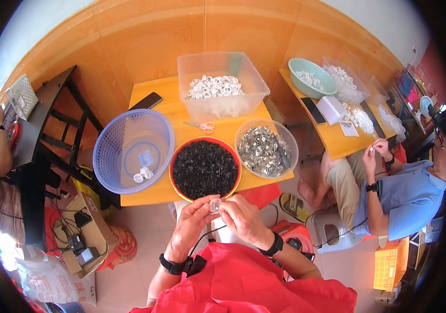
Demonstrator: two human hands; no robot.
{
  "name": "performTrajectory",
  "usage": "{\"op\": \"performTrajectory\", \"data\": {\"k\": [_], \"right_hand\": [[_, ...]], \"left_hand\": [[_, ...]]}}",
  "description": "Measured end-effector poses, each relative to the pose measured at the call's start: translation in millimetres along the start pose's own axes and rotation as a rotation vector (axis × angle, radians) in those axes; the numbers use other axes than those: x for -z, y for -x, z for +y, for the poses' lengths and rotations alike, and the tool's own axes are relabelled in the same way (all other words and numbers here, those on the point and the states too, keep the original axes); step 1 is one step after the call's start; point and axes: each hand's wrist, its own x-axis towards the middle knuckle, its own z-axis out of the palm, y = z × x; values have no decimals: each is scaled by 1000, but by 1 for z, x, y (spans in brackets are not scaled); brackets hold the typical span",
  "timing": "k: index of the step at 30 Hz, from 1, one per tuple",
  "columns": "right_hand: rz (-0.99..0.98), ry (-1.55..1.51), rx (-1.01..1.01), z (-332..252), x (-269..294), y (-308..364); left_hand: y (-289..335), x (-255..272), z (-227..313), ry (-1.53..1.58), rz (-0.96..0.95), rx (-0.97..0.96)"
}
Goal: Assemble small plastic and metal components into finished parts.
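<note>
My left hand (193, 218) pinches a small round whitish, see-through plastic piece (214, 205) at the near edge of the table. The fingertips of my right hand (242, 216) close on the piece's other side; whether they also hold a smaller part is hidden. Just beyond my hands stands a red round tray (239, 180) with a yellow rim, full of small black parts (205, 168). To its right, a clear round tub (294, 156) holds small shiny metal parts (258, 148). On the left is a blue-purple plastic basket (105, 156) with a few white round pieces (143, 175) inside.
A clear bin (191, 107) of white ring-shaped parts stands at the back, near scissors (200, 127) and a black phone (146, 101). A person in a blue shirt (408, 190) works at the right table; another person's arm (4, 141) is far left. An open cardboard box (100, 235) sits lower left.
</note>
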Motion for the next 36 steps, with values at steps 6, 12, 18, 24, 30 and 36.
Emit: {"op": "performTrajectory", "data": {"k": [6, 12, 18, 24, 30, 36], "right_hand": [[-30, 107, -7, -5, -3, 5], [-33, 136, -72, -10, -5, 7], [59, 47, -214, -16, -8, 7], [146, -50, -301, -14, -15, 10], [218, -302, -451, -8, -16, 7], [76, -850, -719, 8, -12, 11]], "left_hand": [[3, -3, -2, -172, 35, -61], [3, -8, -5, -180, 55, -103], [3, -13, -8, -217, 92, -90], [4, -13, -13, -216, 125, -93], [6, -14, -13, -360, 98, -187], [6, -14, -9, -231, 71, -239]]}}
